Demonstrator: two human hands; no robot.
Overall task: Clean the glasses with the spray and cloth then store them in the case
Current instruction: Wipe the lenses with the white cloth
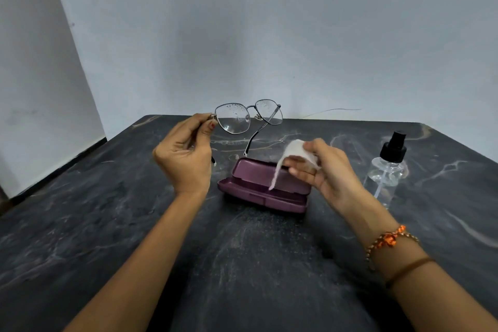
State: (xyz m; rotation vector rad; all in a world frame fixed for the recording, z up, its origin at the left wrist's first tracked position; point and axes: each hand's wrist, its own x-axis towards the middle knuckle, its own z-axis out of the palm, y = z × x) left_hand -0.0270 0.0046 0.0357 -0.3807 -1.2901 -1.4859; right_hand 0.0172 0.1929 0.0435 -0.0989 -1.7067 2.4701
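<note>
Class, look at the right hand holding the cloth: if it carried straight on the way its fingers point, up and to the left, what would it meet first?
Probably the glasses held up by the left hand. The right hand, gripping the cloth, points towards their dangling temple arm and droplet-covered lenses, though depth is unclear from one view.

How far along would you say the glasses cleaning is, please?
Spraying looks done: droplets dot the glasses, and the bottle stands aside. In hand: left hand holds the glasses, right hand the cloth. Left: wiping, then storing in the open case.
</note>
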